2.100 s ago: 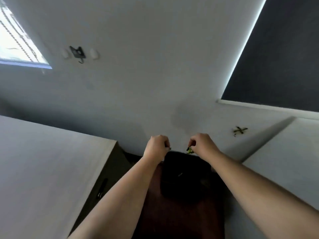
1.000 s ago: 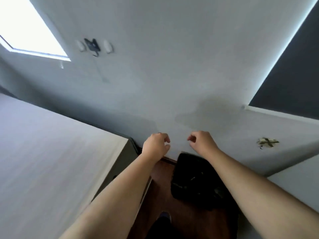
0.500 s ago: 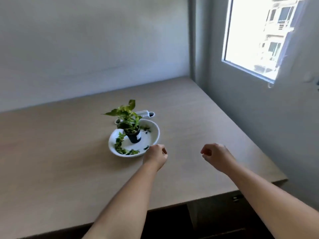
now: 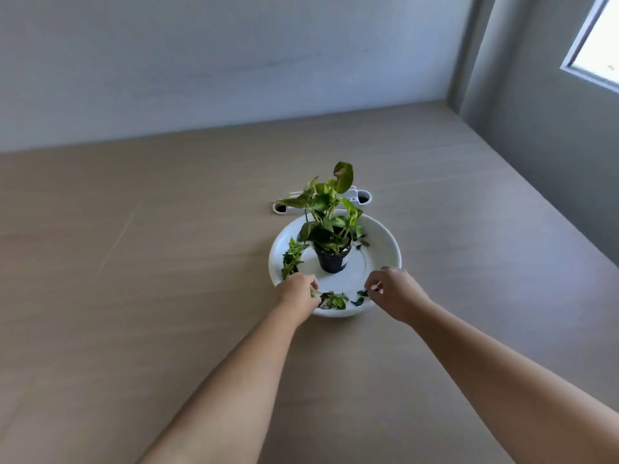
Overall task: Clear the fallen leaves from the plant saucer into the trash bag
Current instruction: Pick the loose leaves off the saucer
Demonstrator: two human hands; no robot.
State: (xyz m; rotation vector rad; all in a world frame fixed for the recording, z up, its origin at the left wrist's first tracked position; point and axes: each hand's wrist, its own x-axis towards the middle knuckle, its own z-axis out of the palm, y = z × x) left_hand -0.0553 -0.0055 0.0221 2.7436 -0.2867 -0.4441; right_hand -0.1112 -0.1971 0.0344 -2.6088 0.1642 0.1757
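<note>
Your left hand (image 4: 296, 294) is over the near-left rim of the white saucer (image 4: 388, 242), fingers curled and pinching a pale leaf (image 4: 314, 292). Your right hand (image 4: 393, 293) sits at the near-right rim, fingers curled right by a dark leaf scrap (image 4: 361, 293), can't tell if it's actually got it. More fallen leaves (image 4: 292, 257) lie along the saucer's left side, beside the black pot (image 4: 333, 261) in its middle, all on the bench (image 4: 150, 296).
</note>
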